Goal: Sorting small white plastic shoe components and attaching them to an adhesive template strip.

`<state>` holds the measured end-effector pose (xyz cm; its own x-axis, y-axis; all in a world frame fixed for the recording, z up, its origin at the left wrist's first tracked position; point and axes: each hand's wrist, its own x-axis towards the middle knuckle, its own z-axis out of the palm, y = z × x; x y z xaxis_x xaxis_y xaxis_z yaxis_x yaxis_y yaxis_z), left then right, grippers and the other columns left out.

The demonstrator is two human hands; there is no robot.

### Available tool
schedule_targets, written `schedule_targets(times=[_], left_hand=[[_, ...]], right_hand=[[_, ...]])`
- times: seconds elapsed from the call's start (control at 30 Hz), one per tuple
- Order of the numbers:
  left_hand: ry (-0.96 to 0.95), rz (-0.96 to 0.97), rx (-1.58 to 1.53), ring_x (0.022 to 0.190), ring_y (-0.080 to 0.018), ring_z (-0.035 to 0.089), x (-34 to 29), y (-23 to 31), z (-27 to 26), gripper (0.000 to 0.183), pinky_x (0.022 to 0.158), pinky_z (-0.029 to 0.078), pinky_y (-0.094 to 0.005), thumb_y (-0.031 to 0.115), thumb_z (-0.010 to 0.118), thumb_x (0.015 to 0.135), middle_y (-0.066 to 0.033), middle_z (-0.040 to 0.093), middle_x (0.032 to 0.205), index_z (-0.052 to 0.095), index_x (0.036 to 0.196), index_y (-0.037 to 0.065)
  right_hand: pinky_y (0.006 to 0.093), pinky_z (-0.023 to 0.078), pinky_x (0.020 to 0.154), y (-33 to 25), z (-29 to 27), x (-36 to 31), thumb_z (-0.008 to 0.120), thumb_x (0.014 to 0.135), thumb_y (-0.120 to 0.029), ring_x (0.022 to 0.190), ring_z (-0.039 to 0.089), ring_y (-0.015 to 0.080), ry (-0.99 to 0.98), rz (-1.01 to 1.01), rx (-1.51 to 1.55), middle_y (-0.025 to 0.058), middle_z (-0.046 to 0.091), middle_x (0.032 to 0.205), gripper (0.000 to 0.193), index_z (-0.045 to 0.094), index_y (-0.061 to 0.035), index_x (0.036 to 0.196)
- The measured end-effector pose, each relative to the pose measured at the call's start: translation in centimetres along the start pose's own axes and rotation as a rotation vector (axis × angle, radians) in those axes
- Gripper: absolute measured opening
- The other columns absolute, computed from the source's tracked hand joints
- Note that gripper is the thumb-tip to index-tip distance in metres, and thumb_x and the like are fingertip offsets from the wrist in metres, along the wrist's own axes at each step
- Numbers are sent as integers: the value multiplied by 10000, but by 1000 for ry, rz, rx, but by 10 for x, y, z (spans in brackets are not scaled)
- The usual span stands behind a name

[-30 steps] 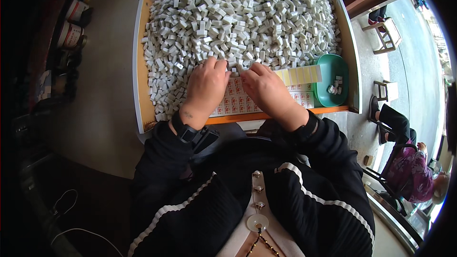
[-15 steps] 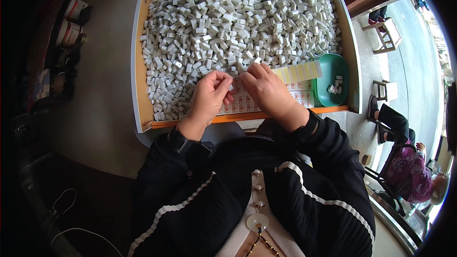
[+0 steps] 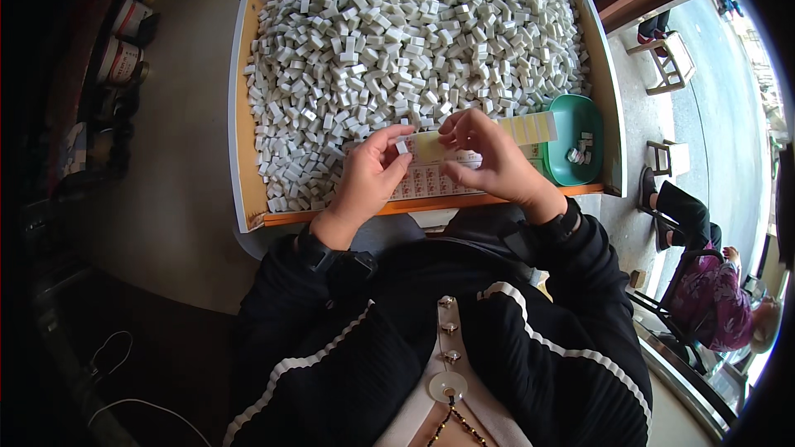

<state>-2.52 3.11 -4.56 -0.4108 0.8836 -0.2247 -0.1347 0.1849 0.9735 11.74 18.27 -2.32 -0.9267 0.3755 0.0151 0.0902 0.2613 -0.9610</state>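
Observation:
My left hand [image 3: 368, 175] pinches a small white block [image 3: 403, 147] between thumb and fingers, low over the tray. To its right, my right hand [image 3: 501, 161] has its thumb and curled fingers apart, with nothing visible gripped between them. A backing strip with yellowish bands [image 3: 526, 128] runs behind the right fingers toward a green bowl [image 3: 563, 164]. Beneath both hands lie sheets of small red-printed labels [image 3: 426, 184]. Part of the strip is hidden by the right hand.
A large wooden tray [image 3: 614, 108] with orange edging holds a heap of small white blocks [image 3: 414, 41]. Several blocks lie in the green bowl. Stools [image 3: 667, 66] stand beyond the tray's right side, and a seated person [image 3: 712, 302] is at far right.
My right hand has moved right, away from the left, and its fingers have spread apart. The block in my left hand is now plainly visible; the strip has shifted slightly.

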Motion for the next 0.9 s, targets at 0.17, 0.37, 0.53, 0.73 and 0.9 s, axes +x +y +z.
schedule_targets(times=[0.17,0.37,0.53,0.73,0.9], left_hand=[[19,139,99,725,-34,542,-7,19,9,247,665,463,-182,-33,573,871,10,583,813,569,1118,-17],[35,287,286,746,-41,559,-10,38,13,268,661,467,-182,-50,596,852,-8,597,820,564,1116,-17],[33,298,273,740,-43,561,-12,41,16,280,659,472,-189,-51,611,843,-14,607,827,563,1116,-19],[23,282,248,755,-53,574,-13,44,17,292,675,482,-201,-64,614,834,-22,611,835,560,1118,-23],[13,144,-198,728,-119,647,-8,42,16,247,681,526,-239,-25,643,813,-65,649,838,577,1051,-20]], right_hand=[[231,436,666,-8,9,-4,665,800,43,736,493,79,152,188,576,22,517,865,281,409,-70,811],[205,415,654,-23,19,-1,664,795,55,741,480,62,169,152,673,8,506,799,296,396,-71,802],[213,428,665,-25,22,1,654,799,57,747,484,66,157,136,634,18,516,814,295,388,-71,796],[223,448,689,-25,22,1,644,806,54,763,497,71,146,142,568,25,523,819,281,390,-66,797],[227,455,698,-25,23,0,630,817,57,774,507,75,139,116,603,30,524,837,266,391,-60,808]])
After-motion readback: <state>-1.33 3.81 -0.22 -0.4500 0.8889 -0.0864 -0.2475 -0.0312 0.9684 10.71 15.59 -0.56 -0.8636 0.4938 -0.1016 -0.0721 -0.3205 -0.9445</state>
